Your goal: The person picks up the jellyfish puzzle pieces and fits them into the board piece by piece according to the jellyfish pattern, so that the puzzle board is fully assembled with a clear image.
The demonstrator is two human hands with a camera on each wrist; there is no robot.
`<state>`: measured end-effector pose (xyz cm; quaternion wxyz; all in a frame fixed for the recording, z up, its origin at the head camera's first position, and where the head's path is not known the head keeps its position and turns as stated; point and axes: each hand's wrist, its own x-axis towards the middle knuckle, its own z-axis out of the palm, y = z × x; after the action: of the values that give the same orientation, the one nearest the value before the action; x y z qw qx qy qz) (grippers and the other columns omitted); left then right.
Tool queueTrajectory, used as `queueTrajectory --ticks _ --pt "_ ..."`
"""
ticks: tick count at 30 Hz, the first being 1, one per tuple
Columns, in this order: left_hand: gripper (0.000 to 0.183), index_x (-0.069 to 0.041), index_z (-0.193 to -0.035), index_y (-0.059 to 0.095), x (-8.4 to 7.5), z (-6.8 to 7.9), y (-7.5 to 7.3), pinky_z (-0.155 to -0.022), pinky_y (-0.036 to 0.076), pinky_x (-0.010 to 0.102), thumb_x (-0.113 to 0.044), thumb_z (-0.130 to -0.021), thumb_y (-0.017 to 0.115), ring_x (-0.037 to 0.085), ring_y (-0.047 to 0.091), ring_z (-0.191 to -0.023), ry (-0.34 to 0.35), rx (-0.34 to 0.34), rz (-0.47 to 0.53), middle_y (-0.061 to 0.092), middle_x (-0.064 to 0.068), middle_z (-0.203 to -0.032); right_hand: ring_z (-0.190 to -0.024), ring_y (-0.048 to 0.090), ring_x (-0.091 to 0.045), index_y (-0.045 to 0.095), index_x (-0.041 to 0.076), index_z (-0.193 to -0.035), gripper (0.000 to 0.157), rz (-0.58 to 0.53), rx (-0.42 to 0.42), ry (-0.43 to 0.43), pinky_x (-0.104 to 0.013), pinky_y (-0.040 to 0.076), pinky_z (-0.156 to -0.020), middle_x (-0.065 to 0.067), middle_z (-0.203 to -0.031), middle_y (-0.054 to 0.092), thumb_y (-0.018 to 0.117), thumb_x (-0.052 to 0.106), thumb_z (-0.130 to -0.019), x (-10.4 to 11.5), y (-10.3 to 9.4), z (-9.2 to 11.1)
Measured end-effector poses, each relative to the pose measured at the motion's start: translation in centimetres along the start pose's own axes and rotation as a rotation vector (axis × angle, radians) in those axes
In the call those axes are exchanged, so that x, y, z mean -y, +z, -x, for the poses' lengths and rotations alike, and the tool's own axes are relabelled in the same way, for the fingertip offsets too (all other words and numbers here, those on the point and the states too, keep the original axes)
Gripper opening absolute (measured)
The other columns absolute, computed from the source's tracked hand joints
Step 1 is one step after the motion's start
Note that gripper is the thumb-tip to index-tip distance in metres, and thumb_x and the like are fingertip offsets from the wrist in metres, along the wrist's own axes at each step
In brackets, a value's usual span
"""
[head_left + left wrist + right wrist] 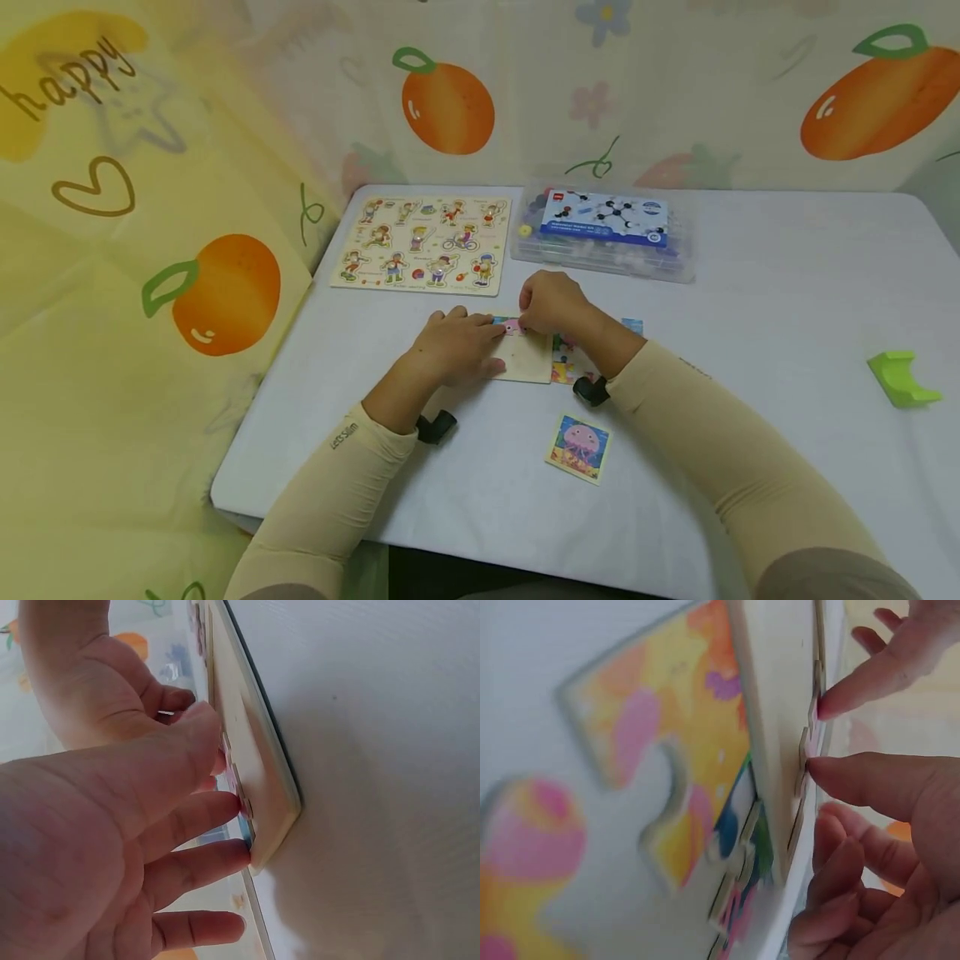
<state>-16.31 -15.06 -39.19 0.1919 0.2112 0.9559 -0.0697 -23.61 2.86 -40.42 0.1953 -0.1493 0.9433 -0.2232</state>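
The pale puzzle board (528,362) lies on the table (765,433), pink pieces (513,327) along its far edge. They look thin, light and stiff, best taken by opposite edges. The left hand (457,344) touches them with extended fingers; the right hand (553,302) bends its fingers there, though whether it pinches 1 cannot be told. A jellyfish card (579,448) lies nearer the person.

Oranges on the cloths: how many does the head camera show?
3: left orange, beside the table; middle orange, above the figure board; right orange, at the frame's edge. More may be hidden.
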Motion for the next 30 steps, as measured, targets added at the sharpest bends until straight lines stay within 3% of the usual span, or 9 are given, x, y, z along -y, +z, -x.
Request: queueTrajectory --ticks 7,11,17,21,25,30 --pt "0.060 -0.024 -0.149 0.054 -0.2 -0.7 0.2 -0.103 0.043 0.047 -0.056 -0.099 0.059 0.025 0.048 -0.131 0.021 -0.052 -0.004 0.053 -0.001 -0.150 -0.100 0.059 -0.029 0.067 0.010 -0.117 0.026 0.035 0.012 0.013 -0.045 0.050 -0.088 -0.013 -0.120 0.065 0.065 0.025 -0.096 -3.0 -2.2 1.7" --pt "0.058 -0.022 -0.148 0.055 -0.3 -0.6 0.2 -0.106 0.042 0.048 -0.055 -0.099 0.059 0.027 0.046 -0.134 0.024 -0.072 -0.029 0.052 0.001 -0.150 -0.110 0.055 -0.033 0.067 0.008 -0.124 0.032 0.107 0.033 0.032 -0.051 0.047 -0.095 -0.018 -0.133 0.062 0.067 0.022 -0.095 -5.6 -4.0 3.1" --pt "0.056 -0.020 -0.143 0.060 -0.5 -0.3 0.4 -0.108 0.042 0.051 -0.054 -0.098 0.062 0.031 0.042 -0.138 0.045 -0.131 -0.057 0.045 0.006 -0.154 -0.103 0.053 -0.034 0.067 0.006 -0.120 0.035 0.150 0.114 0.124 -0.046 0.048 -0.086 -0.018 -0.121 0.063 0.074 0.023 -0.091 -8.4 -5.2 5.0" --pt "0.056 -0.021 -0.143 0.059 -0.9 -0.2 0.5 -0.109 0.041 0.050 -0.052 -0.097 0.064 0.030 0.041 -0.139 0.073 -0.151 -0.032 0.044 0.005 -0.154 -0.094 0.055 -0.032 0.067 0.002 -0.111 0.033 0.185 0.131 0.119 -0.044 0.050 -0.081 -0.017 -0.107 0.066 0.078 0.025 -0.091 -9.8 -5.1 5.8" --pt "0.060 -0.018 -0.148 0.054 -1.5 -0.3 0.7 -0.111 0.042 0.048 -0.049 -0.098 0.065 0.029 0.043 -0.140 0.114 -0.133 -0.006 0.046 0.004 -0.154 -0.089 0.056 -0.031 0.068 0.000 -0.105 0.030 0.182 0.110 0.103 -0.042 0.050 -0.078 -0.015 -0.098 0.065 0.077 0.026 -0.092 -10.5 -5.0 6.3" --pt "0.065 -0.017 -0.153 0.047 -1.8 -0.4 0.9 -0.116 0.039 0.045 -0.047 -0.099 0.065 0.029 0.043 -0.144 0.099 -0.087 0.049 0.043 0.006 -0.159 -0.086 0.056 -0.030 0.069 0.002 -0.100 0.027 0.131 0.075 0.130 -0.038 0.048 -0.072 -0.013 -0.092 0.064 0.078 0.026 -0.091 -10.7 -5.2 6.6"
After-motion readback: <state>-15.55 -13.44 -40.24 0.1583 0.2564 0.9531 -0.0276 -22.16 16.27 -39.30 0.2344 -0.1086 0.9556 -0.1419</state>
